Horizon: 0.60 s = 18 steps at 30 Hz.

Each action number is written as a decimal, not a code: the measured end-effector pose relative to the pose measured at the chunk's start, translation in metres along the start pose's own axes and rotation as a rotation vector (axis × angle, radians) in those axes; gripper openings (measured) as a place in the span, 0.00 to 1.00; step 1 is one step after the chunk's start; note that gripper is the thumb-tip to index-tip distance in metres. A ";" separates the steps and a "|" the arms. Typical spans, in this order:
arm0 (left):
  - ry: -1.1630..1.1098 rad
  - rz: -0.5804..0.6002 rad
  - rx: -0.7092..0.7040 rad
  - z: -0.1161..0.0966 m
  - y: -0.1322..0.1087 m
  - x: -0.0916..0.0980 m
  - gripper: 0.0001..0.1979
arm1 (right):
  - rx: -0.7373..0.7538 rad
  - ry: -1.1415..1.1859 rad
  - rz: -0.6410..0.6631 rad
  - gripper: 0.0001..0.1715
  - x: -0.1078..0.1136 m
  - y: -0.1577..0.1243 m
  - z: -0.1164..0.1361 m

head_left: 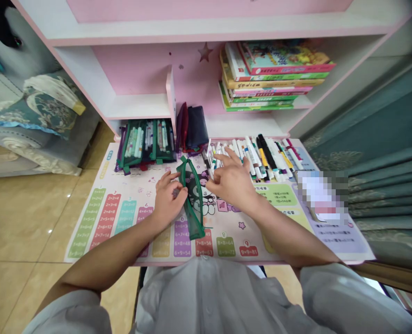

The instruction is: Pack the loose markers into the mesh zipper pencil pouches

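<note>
Shows, from above, two bare hands over a printed table [250, 218] backed by a pink-and-white shelf unit [138, 106]. Places a green mesh pouch [192, 208] near the centre of the table, directly in front of the body, probably for easy reach from either side. Grips the pouch by its left edge with the left hand [171, 197], thumb and forefinger narrow on the rim, apparently to steady the limp mesh and hold the mouth apart. Note the right rim, bowed outward in a curve from the upper end to the lower. Extends the right hand [235, 178] across the left end of a row of loose markers [266, 157], with fingers loosely spread; cannot tell a closed pinch on a marker from a mere hover. Lays the markers side by side, mostly pointing away from the body, presumably for a clear view of each barrel and cap. Compare the filled mesh pouches [146, 141] at the left rear, overlapping one another, with pens visible through the mesh, seemingly grouped to save space. Sets dark red and navy cases [196, 127] just beside these, likely to spare working room. Locate also a phone [322, 197] with a pixelated screen at the right, well apart from the pouch, and stacked books [271, 79] on the shelf behind the markers
</note>
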<state>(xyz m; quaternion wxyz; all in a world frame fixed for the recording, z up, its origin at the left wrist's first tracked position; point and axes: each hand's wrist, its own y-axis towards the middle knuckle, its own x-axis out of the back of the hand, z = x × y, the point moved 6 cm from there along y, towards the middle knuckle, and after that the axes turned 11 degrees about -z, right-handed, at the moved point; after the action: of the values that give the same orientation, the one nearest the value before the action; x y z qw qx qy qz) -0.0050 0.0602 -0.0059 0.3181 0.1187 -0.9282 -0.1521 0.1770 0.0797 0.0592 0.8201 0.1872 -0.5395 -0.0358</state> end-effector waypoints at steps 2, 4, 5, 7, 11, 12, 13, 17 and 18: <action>0.000 0.002 0.003 0.000 0.000 0.000 0.09 | 0.042 0.020 0.075 0.13 -0.003 -0.007 0.009; 0.001 0.003 -0.002 0.000 0.000 0.000 0.09 | 0.084 0.035 0.146 0.13 -0.006 -0.014 0.016; 0.002 0.004 -0.008 0.000 0.000 0.000 0.09 | 0.101 0.040 0.169 0.13 -0.008 -0.017 0.019; 0.006 0.004 -0.020 0.000 0.000 0.000 0.09 | 0.126 0.050 0.195 0.12 -0.011 -0.021 0.024; 0.013 0.007 -0.022 0.000 0.001 0.000 0.08 | 0.137 0.054 0.245 0.12 -0.019 -0.025 0.029; 0.013 0.007 -0.021 0.001 0.001 0.000 0.08 | 0.133 0.052 0.273 0.11 -0.022 -0.026 0.030; 0.013 0.006 -0.020 0.000 0.001 0.000 0.08 | 0.127 0.047 0.301 0.11 -0.025 -0.026 0.030; 0.009 -0.004 -0.023 -0.001 0.001 0.000 0.08 | 0.094 0.003 0.366 0.11 -0.039 -0.027 0.029; 0.007 -0.007 -0.023 -0.001 0.001 0.000 0.08 | 0.087 -0.005 0.367 0.11 -0.041 -0.027 0.028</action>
<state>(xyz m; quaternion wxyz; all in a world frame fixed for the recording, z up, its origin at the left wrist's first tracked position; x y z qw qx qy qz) -0.0049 0.0608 -0.0050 0.3222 0.1188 -0.9248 -0.1636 0.1386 0.0580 0.0235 0.8027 0.1208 -0.5677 0.1372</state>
